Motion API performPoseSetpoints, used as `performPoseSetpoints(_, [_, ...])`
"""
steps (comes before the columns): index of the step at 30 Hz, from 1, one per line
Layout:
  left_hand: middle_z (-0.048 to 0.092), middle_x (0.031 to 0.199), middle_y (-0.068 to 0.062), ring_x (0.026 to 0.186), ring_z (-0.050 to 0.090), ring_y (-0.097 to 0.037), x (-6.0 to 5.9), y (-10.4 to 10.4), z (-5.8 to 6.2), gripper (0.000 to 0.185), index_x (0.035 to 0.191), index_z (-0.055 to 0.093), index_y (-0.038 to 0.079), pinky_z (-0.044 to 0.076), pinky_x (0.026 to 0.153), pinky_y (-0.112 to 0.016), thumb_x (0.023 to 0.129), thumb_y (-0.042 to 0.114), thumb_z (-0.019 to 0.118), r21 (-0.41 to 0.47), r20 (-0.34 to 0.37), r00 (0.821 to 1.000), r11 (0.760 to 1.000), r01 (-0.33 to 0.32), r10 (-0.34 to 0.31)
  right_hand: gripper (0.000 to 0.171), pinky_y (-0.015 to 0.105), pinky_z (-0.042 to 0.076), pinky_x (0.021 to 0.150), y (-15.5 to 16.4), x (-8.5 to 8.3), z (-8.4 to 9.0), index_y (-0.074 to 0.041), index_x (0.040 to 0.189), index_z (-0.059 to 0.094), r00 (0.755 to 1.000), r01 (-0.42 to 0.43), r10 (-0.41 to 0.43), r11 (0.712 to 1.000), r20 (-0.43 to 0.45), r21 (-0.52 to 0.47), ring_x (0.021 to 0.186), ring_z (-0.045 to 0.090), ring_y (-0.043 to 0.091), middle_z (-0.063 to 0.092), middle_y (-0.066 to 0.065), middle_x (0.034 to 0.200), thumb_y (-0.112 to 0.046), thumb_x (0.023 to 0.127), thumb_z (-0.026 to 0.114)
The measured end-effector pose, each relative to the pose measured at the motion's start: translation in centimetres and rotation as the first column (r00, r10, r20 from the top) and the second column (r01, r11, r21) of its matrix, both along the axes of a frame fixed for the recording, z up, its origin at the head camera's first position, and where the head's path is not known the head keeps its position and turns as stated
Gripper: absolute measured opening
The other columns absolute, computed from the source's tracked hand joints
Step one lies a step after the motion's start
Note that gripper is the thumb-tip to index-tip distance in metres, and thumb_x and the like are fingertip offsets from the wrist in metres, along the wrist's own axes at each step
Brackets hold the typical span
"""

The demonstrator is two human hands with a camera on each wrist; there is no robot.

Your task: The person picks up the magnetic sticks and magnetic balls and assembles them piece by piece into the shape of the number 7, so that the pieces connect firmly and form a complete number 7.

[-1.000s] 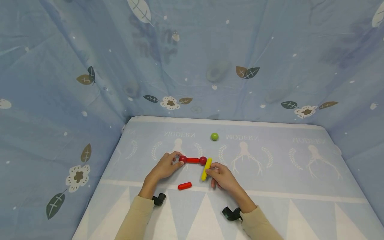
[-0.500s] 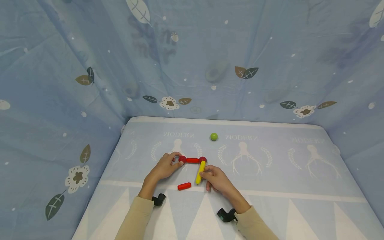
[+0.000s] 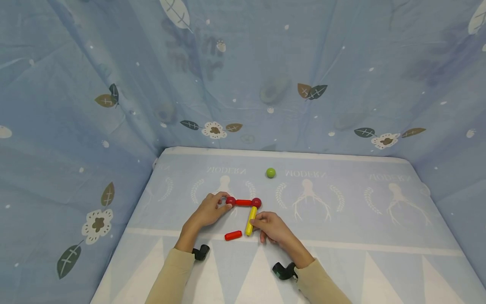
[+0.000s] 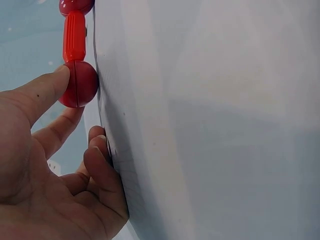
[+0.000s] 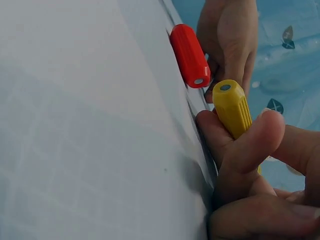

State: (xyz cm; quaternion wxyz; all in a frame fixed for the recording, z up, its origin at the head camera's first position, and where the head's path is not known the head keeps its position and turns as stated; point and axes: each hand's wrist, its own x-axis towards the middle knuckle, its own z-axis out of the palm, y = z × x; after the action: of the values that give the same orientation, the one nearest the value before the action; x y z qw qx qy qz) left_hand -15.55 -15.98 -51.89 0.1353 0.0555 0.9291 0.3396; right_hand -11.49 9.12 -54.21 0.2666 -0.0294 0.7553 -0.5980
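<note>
My left hand [image 3: 209, 210] pinches a dark red ball [image 4: 80, 85] between thumb and index finger. From that ball a short red rod [image 3: 243, 202] runs right to a second red ball [image 3: 256, 203]. My right hand [image 3: 274, 227] pinches a longer yellow rod [image 3: 250, 221], its far end right at the second ball and its near end pointing toward me. The yellow rod's near end shows a small metal disc in the right wrist view. A loose red rod [image 3: 233, 235] lies on the table between my hands, a similar metal disc in its end.
A green ball [image 3: 271, 172] sits farther back on the cloth-covered table [image 3: 353, 211]. Patterned blue fabric [image 3: 243, 76] hangs behind the table and along its sides. A small black device is strapped at each wrist.
My right hand has moved left and slightly toward me, swinging the yellow rod from beside the second red ball to its near side. My left hand stays in place on its ball.
</note>
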Motion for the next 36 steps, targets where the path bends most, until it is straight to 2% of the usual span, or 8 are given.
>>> performPoseSetpoints(8, [0.051, 0.099, -0.007, 0.086, 0.049, -0.022, 0.0, -0.1, 0.0, 0.031, 0.124, 0.062, 0.024, 0.043, 0.068, -0.036, 0.096, 0.034, 0.069, 0.015, -0.003, 1.000, 1.000, 0.002, -0.002, 0.033, 0.021, 0.027, 0.036, -0.2, -0.3, -0.1, -0.003, 0.102, 0.064, 1.000, 0.009, -0.008, 1.000, -0.014, 0.003, 0.037, 0.046, 0.013, 0.071, 0.007, 0.075, -0.035, 0.096, 0.067])
performPoseSetpoints(19, [0.052, 0.099, -0.008, 0.086, 0.050, -0.023, 0.0, 0.0, 0.1, 0.029, 0.122, 0.062, 0.023, 0.043, 0.069, -0.037, 0.096, 0.033, 0.069, 0.013, -0.018, 1.000, 1.000, 0.003, -0.003, 0.035, 0.020, 0.027, 0.034, -0.8, -0.3, 0.0, -0.002, 0.096, 0.061, 0.997, 0.033, -0.031, 0.999, -0.064, 0.038, 0.035, 0.049, 0.015, 0.071, 0.004, 0.075, -0.036, 0.094, 0.070])
performPoseSetpoints(29, [0.052, 0.099, -0.008, 0.086, 0.049, -0.022, 0.1, 0.0, 0.0, 0.031, 0.124, 0.062, 0.022, 0.043, 0.068, -0.036, 0.095, 0.032, 0.070, 0.018, -0.028, 1.000, 1.000, 0.002, -0.001, 0.035, 0.020, 0.027, 0.034, -1.0, -0.1, 0.1, -0.003, 0.097, 0.061, 0.998, 0.042, -0.039, 0.998, -0.059, 0.056, 0.035, 0.050, 0.016, 0.072, 0.004, 0.074, -0.036, 0.094, 0.070])
performPoseSetpoints(32, [0.052, 0.100, -0.008, 0.087, 0.050, -0.023, 0.3, 0.1, 0.2, 0.039, 0.131, 0.060, 0.020, 0.045, 0.070, -0.037, 0.095, 0.032, 0.070, 0.015, -0.021, 1.000, 1.000, -0.012, 0.012, 0.035, 0.020, 0.027, 0.034, -1.0, -0.1, 0.0, -0.003, 0.097, 0.061, 0.997, 0.045, -0.042, 0.997, -0.057, 0.060, 0.035, 0.050, 0.015, 0.071, 0.004, 0.075, -0.036, 0.094, 0.070])
performPoseSetpoints(36, [0.054, 0.107, -0.007, 0.093, 0.053, -0.023, 0.9, 0.4, 0.6, 0.060, 0.145, 0.048, 0.016, 0.051, 0.079, -0.042, 0.093, 0.034, 0.072, 0.005, 0.010, 0.998, 0.998, -0.060, 0.060, 0.034, 0.020, 0.028, 0.035, -1.0, -0.1, 0.0, -0.002, 0.097, 0.061, 0.997, 0.045, -0.041, 0.997, -0.062, 0.063, 0.035, 0.050, 0.015, 0.071, 0.004, 0.074, -0.036, 0.095, 0.069])
